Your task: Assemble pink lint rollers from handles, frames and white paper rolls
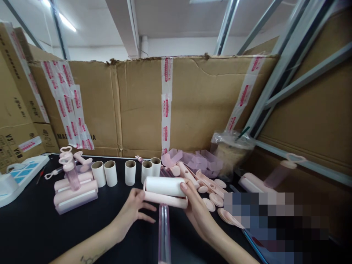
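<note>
In front of me is a lint roller (165, 187), a white paper roll in a pale pink holder with a clear purplish handle (164, 233) pointing down towards me. My right hand (196, 205) grips its right end, thumb on the white roll. At the left end, my left hand (133, 209) pinches the holder's edge with thumb and forefinger, its other fingers stretched out below. Several white cardboard-core rolls (130, 173) stand upright just behind. Loose pink plastic parts (189, 175) and round pink caps (216, 200) lie beyond my right hand.
Several lint rollers with heart-topped handles (75, 192) stand at left, and another lint roller (271, 179) at right. Purple clear covers (198, 161) and a plastic bag (232, 150) lie at the back. A power strip (23, 179) sits far left. Cardboard (140, 106) walls the black table.
</note>
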A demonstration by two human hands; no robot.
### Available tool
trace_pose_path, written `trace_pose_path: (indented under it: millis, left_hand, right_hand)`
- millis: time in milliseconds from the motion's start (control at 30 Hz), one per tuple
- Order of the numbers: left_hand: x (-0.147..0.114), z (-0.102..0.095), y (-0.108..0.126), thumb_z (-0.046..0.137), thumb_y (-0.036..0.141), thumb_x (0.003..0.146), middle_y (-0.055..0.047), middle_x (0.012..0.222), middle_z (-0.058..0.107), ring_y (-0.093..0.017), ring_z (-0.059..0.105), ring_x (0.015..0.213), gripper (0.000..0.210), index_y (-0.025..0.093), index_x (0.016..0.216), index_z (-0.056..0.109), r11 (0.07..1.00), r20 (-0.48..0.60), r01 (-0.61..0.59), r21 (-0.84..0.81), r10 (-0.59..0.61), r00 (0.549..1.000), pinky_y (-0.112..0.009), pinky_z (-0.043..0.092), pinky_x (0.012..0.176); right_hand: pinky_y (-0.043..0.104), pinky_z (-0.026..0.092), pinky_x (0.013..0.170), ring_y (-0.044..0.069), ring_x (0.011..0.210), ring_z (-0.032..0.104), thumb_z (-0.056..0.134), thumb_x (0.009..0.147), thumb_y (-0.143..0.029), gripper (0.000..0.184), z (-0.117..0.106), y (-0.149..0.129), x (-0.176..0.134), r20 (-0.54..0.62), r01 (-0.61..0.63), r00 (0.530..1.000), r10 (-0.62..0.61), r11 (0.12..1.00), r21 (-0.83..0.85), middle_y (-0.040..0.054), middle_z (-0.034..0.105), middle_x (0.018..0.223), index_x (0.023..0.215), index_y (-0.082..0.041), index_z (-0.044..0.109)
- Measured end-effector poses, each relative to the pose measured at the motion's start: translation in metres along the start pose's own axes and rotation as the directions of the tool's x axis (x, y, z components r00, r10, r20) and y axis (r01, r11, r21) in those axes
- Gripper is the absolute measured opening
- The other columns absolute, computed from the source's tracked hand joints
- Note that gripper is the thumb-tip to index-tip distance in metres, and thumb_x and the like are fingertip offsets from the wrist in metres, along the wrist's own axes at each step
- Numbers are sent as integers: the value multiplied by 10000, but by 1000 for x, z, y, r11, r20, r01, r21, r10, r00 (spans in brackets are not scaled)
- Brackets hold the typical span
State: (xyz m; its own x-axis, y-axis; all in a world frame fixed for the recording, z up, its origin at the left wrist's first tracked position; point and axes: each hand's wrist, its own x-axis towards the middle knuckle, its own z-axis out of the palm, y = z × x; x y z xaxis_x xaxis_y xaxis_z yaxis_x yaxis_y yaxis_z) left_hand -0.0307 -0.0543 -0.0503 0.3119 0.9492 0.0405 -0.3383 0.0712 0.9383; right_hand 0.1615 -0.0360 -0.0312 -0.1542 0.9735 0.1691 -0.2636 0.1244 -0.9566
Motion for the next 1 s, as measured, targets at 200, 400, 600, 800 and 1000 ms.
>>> trace_pose_path:
  millis: [200, 400, 600, 800, 1000]
  left_hand:
    - [-5, 0, 13, 537, 626, 770, -56, 941, 525, -209, 616, 726, 540, 233, 1122, 422, 997, -81, 63, 41, -60, 995, -338, 568, 478]
    - [-3, 2, 10, 585, 553, 772, 19, 720, 487, -132, 576, 512, 411, 187, 930, 485, 990, -198, 48, 130, -21, 980, -238, 514, 362]
    - [-2, 3, 17, 610, 533, 761, 29, 687, 505, -135, 583, 480, 401, 187, 917, 481, 989, -179, 52, 138, -27, 983, -240, 509, 364]
    - [-1, -1, 15, 655, 501, 734, 19, 719, 515, -145, 576, 596, 372, 189, 866, 500, 993, -182, 52, 102, -33, 983, -249, 520, 454]
    - [-1, -4, 19, 672, 427, 736, 7, 728, 543, -169, 570, 673, 308, 198, 822, 485, 989, -80, 148, -22, -149, 986, -295, 522, 541]
  right_hand:
    - [274, 382, 754, 171, 851, 477, 600, 769, -563, 399, 13, 8, -12, 122, -11, 992, 37, 979, -204, -11, 523, 904, 986, -252, 475]
    - [250, 378, 676, 155, 780, 487, 613, 718, -623, 465, 10, -1, -7, 244, -52, 965, 95, 983, -177, -10, 543, 857, 936, -228, 500]
    - [199, 192, 452, 68, 490, 285, 647, 714, -579, 435, -2, 9, 2, 313, -361, 877, 366, 929, -75, -71, 385, 578, 677, -190, 456]
    - [184, 97, 402, 48, 448, 213, 716, 665, -515, 385, 3, 6, -3, 350, -529, 806, 478, 846, 64, -79, 367, 579, 748, -200, 511]
    - [186, 73, 384, 46, 445, 187, 725, 630, -539, 425, 5, 5, -3, 342, -492, 826, 449, 870, 45, -75, 353, 538, 697, -177, 514]
